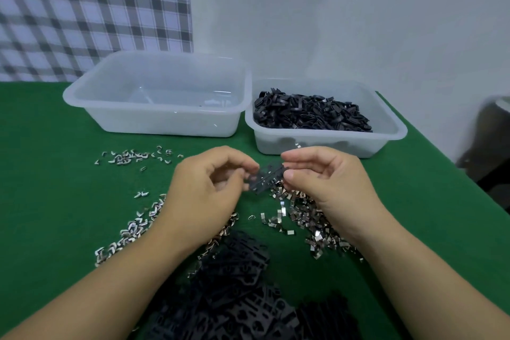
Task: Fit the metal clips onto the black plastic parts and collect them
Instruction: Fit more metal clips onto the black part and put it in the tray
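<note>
A flat black plastic part (266,178) hangs above the green table, held between both hands. My left hand (205,188) pinches its left end with curled fingers. My right hand (328,176) pinches its right end between thumb and forefinger. Loose metal clips (295,215) lie scattered on the cloth under and around my hands. More clips (129,159) sit in a small patch to the far left. A heap of black plastic parts (242,290) lies close to me at the bottom of the view.
A translucent tub (154,119) stands at the back left, nearly bare inside. A second tub (386,135) at the back right holds a pile of black pieces (309,113). The green table (55,188) ends in an edge at the right, with a dark object (488,146) beyond it.
</note>
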Demonstrator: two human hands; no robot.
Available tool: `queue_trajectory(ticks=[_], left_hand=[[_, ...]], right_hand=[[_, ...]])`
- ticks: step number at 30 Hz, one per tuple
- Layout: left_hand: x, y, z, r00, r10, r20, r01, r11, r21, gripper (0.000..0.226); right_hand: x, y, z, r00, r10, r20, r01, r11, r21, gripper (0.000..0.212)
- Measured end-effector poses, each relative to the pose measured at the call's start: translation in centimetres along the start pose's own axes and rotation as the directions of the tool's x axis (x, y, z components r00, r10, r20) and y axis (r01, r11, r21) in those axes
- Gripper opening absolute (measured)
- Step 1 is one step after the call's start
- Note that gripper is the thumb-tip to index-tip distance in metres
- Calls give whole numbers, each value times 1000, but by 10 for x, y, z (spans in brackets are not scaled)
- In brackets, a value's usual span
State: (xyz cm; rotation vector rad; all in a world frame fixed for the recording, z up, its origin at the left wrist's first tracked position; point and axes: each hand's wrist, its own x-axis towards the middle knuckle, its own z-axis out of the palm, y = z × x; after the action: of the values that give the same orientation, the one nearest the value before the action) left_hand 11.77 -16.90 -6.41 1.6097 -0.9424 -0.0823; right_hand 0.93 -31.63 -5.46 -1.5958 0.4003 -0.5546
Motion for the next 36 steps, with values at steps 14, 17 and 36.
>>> queue_trajectory(ticks=[14,17,36], left_hand=[[5,0,3,965,-252,67,257,878,-405,32],[4,-4,5,949,-313,45,293,814,-502,25],[1,-15,7,969,-247,-23,212,874,-438,27]], right_hand=[[-4,-5,8,983,-181,19,176,920,-351,22],[-4,-4,6,976,-161,144,216,775,-594,15],[-9,-7,16,919,30,393,314,547,-776,13]])
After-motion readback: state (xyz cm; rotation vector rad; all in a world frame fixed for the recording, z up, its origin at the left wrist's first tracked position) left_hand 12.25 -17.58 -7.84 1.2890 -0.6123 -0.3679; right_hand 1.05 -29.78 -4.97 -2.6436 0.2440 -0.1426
